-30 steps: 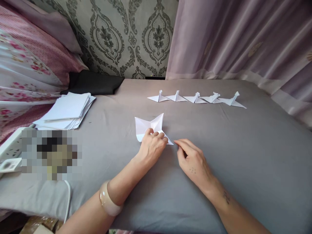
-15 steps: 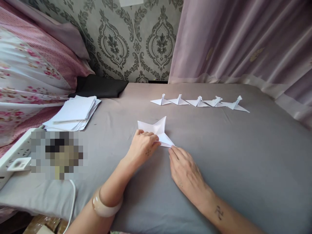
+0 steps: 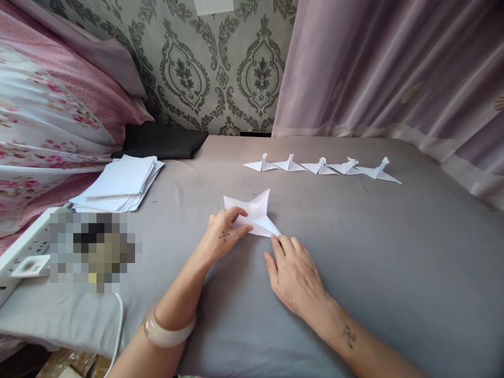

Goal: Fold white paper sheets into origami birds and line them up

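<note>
A partly folded sheet of white origami paper (image 3: 258,212) lies on the grey cloth, its points spread like a star. My left hand (image 3: 222,231) rests over its left side, thumb and forefinger apart, covering that corner; the other fingers are partly hidden. At the lower right point of the paper, the fingertips of my right hand (image 3: 297,270) press down. Its fingers lie nearly flat and the thumb stands away from them.
Several folded paper birds (image 3: 321,167) stand in a row at the back right. A stack of white paper (image 3: 118,181) lies at the left, before a black folded item (image 3: 161,140). Nearer are a white power strip (image 3: 23,247), a cable (image 3: 118,325) and a blurred-out patch.
My left hand has shifted left and its thumb and forefinger have parted. My right thumb has spread from the fingers, while the right fingertips stay at the paper's point.
</note>
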### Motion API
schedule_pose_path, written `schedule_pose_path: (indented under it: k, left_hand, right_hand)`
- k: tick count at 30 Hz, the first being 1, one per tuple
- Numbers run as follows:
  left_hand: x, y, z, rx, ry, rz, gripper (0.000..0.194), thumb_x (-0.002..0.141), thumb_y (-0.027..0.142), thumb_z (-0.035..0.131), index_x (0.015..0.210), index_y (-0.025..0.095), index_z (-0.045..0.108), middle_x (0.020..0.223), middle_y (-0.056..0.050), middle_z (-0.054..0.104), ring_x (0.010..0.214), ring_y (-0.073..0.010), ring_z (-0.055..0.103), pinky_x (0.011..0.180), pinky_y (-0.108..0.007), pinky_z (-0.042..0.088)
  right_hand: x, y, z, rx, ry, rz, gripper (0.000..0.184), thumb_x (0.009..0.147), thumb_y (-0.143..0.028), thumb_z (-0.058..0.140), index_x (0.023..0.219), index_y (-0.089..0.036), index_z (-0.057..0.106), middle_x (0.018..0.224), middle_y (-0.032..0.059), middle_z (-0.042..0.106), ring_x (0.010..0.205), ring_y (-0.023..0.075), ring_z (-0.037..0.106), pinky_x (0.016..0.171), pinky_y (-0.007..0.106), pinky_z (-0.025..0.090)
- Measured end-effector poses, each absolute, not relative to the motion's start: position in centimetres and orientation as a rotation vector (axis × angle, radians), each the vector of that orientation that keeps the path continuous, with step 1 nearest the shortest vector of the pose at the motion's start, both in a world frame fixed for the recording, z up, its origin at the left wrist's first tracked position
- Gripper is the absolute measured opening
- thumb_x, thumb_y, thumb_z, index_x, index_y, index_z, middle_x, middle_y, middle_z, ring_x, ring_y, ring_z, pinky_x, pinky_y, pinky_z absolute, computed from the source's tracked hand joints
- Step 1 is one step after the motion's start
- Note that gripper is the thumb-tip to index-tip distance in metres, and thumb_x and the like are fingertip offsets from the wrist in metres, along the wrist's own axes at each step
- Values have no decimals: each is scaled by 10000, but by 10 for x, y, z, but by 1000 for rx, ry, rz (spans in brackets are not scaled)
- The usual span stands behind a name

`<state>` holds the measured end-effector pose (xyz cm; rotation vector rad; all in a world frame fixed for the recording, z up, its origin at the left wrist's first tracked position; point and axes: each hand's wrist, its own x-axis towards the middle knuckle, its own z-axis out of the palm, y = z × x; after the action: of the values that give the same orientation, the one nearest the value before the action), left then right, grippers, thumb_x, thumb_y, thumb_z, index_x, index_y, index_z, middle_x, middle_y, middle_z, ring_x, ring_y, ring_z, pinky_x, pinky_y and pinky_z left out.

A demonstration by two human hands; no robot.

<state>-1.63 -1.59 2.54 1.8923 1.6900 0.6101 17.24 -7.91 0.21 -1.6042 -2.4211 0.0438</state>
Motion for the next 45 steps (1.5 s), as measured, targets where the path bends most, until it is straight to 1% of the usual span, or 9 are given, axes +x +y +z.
schedule_pose_path:
  k: [2, 4, 10, 14, 17, 21, 27, 38, 45]
  left_hand:
    - [-19, -14, 22, 1904, 1692, 606, 226, 818, 399, 592, 831, 189, 675, 676, 6, 591, 637, -148, 503, 613, -261, 351]
    - [-20, -12, 19, 1928, 1691, 615, 282, 845, 404, 556, 733, 178, 682, 599, 10, 551, 581, -132, 463, 575, -255, 325]
    - [-21, -15, 16, 2039, 1739, 691, 280, 874, 407, 530, 823, 212, 725, 753, -27, 685, 656, -152, 514, 630, -265, 358]
    - [-17, -20, 19, 1809, 1679, 681, 355, 894, 464, 472, 823, 193, 689, 537, 19, 589, 481, -116, 467, 516, -234, 336]
    - [-12, -21, 21, 1715, 1599, 708, 351, 903, 459, 457, 828, 187, 665, 453, 31, 562, 450, -125, 493, 501, -225, 364]
    - [-6, -21, 22, 1659, 1594, 777, 306, 902, 424, 472, 844, 178, 644, 518, 10, 621, 482, -129, 543, 519, -223, 399]
    - [-1, -21, 25, 1707, 1625, 821, 265, 905, 373, 477, 863, 173, 645, 524, 20, 593, 506, -121, 540, 557, -218, 413]
    - [-6, -19, 19, 1764, 1691, 722, 267, 911, 362, 435, 850, 175, 616, 527, 34, 565, 508, -113, 524, 546, -217, 384]
    - [-10, -19, 20, 1762, 1664, 723, 268, 887, 378, 451, 811, 171, 603, 565, 13, 594, 536, -124, 533, 552, -230, 390]
  right_hand:
    - [173, -79, 3, -1614, -2431, 41, 405, 957, -327, 397, 1246, -83, 541, 981, 113, 600, 860, 228, 504, 752, 378, 437]
    - [173, -79, 4, -1617, -2449, 40, 419, 955, -341, 404, 1252, -79, 539, 981, 112, 593, 862, 230, 494, 750, 379, 431]
    - [175, -78, 6, -1602, -2475, 74, 447, 964, -350, 383, 1300, -86, 512, 1022, 110, 589, 877, 228, 474, 762, 380, 423]
    - [175, -74, 6, -1606, -2474, 89, 452, 963, -367, 379, 1334, -135, 494, 1004, 98, 581, 865, 228, 470, 749, 381, 415]
    - [173, -71, 6, -1603, -2484, 77, 460, 960, -388, 379, 1350, -164, 482, 979, 93, 573, 855, 233, 470, 737, 387, 408]
    - [171, -70, 7, -1589, -2500, 42, 460, 955, -393, 393, 1347, -169, 484, 985, 97, 575, 849, 232, 472, 732, 382, 401]
    - [169, -70, 12, -1583, -2544, 9, 488, 952, -428, 396, 1331, -139, 501, 944, 102, 577, 845, 240, 472, 720, 388, 397]
    - [157, -68, 16, -1581, -2573, -37, 505, 940, -476, 391, 1354, -204, 492, 964, 110, 566, 841, 253, 474, 684, 394, 379]
    - [171, -71, 16, -1532, -2542, 8, 464, 946, -444, 402, 1286, -160, 538, 978, 100, 581, 870, 232, 498, 745, 376, 409]
